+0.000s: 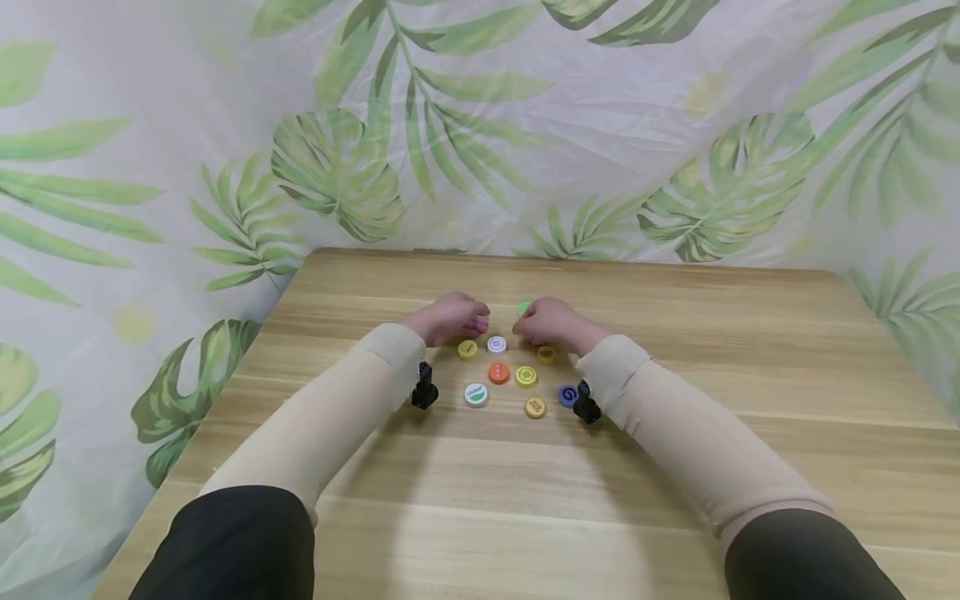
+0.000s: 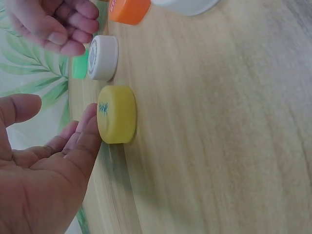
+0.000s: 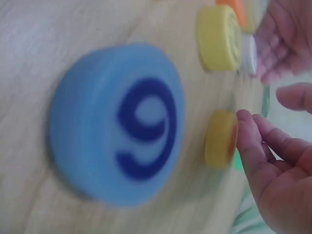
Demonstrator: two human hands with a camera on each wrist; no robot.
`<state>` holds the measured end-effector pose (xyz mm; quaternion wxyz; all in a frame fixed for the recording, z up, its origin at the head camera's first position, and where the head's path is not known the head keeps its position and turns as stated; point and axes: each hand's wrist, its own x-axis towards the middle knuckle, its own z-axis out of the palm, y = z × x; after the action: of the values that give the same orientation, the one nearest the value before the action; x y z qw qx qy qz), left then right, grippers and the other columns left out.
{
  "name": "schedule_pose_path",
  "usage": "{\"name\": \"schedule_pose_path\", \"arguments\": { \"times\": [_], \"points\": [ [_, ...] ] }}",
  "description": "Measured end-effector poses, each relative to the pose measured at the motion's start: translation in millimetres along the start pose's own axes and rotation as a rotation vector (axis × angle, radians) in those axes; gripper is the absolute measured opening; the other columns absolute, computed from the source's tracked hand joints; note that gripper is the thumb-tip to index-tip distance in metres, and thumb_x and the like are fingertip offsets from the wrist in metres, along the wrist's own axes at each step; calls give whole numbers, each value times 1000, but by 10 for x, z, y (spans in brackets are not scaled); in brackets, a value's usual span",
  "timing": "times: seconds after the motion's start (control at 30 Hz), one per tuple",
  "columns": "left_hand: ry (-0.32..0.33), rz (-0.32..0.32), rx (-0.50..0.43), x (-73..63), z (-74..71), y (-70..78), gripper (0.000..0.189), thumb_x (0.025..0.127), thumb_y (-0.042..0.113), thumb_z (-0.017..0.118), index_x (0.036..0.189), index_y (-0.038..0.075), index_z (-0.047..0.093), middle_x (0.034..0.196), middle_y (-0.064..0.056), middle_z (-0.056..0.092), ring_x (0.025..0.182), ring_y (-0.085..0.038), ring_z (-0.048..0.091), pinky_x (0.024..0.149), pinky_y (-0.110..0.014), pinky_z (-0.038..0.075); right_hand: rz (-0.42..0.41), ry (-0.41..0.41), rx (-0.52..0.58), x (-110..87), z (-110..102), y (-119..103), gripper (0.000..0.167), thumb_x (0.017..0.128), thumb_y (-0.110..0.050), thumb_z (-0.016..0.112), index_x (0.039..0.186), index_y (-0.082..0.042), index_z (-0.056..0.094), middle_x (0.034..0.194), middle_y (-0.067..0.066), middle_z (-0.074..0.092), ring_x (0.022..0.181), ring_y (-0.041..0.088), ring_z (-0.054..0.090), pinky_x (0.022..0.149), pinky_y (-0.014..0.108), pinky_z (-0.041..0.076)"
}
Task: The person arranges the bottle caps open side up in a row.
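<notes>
By the fingertips of the left hand (image 2: 46, 178), thumb wide, sits a smooth yellow disc (image 2: 119, 114); by the right hand (image 3: 280, 180), likewise wide, a squat amber disc (image 3: 219, 139).

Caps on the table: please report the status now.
Left hand by a yellow cap, right hand by a dark-yellow cap. Neither hand grips. Head view: right hand partly hides green cap.

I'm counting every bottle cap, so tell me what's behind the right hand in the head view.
A green bottle cap peeks out behind the right hand; the hand covers the rest of it. Anything else hidden there cannot be told from this view.
</notes>
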<state>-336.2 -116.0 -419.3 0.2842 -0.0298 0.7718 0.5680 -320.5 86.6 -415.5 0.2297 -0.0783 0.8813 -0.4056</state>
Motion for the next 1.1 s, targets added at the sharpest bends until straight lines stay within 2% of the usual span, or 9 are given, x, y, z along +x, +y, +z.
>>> {"name": "schedule_pose_path", "arguments": {
  "times": [0.1,0.2,0.33,0.5,0.63,0.73,0.87,0.97,1.1],
  "points": [
    [-22,16,28,-3,27,25,26,106,9,49,124,-10,52,107,-13,59,97,-20,60,96,-30,53,-36,-25,-111,-6,50,-52,26,91,-18,73,107,2,71,82,5,68,70,13,59,60,23,48],
    [-60,17,52,-12,60,48,14,104,7,49,108,-5,55,99,-11,60,90,-18,59,90,-29,54,-51,-43,-164,2,100,-87,29,86,-20,80,107,-1,72,84,2,65,69,12,53,56,24,43],
    [-111,3,73,-16,91,69,12,102,4,49,95,-1,57,89,-7,60,81,-15,58,82,-27,54,-89,-22,-276,13,152,-116,29,82,-18,84,104,-4,73,91,3,67,74,15,53,60,25,44],
    [-110,-28,52,-6,105,74,13,101,3,48,92,-2,57,86,-6,58,76,-14,56,74,-23,52,-119,7,-317,13,184,-119,23,83,-16,80,102,-3,73,92,5,69,77,17,56,65,26,47],
    [-73,-31,-26,14,113,62,12,100,0,48,92,-3,57,87,-8,57,76,-16,56,72,-22,53,-145,38,-179,30,187,-64,24,88,-14,77,107,-1,71,98,9,70,85,20,60,74,27,50],
    [-35,-5,-83,36,142,89,11,98,-2,50,92,-3,58,88,-9,57,75,-17,56,73,-23,55,-166,69,7,66,145,-3,26,92,-8,73,114,3,67,110,16,70,93,23,63,83,28,54],
    [40,49,-115,58,192,154,10,99,0,52,97,-4,61,90,-8,57,77,-16,56,85,-29,55,-150,103,192,103,49,41,25,97,-4,66,119,7,64,117,21,67,94,23,65,83,27,56],
    [97,83,-147,72,237,197,17,102,3,51,109,-8,61,96,-11,59,83,-18,58,95,-33,54,-116,129,271,116,-12,64,25,101,-6,63,121,8,62,117,22,66,95,26,66,85,30,58],
    [154,126,-201,77,329,265,29,105,6,51,128,-12,56,112,-15,59,100,-22,61,97,-29,54,-74,179,407,129,-67,99,27,106,-10,58,123,10,60,113,20,65,101,28,65,96,37,56]
  ]
}}
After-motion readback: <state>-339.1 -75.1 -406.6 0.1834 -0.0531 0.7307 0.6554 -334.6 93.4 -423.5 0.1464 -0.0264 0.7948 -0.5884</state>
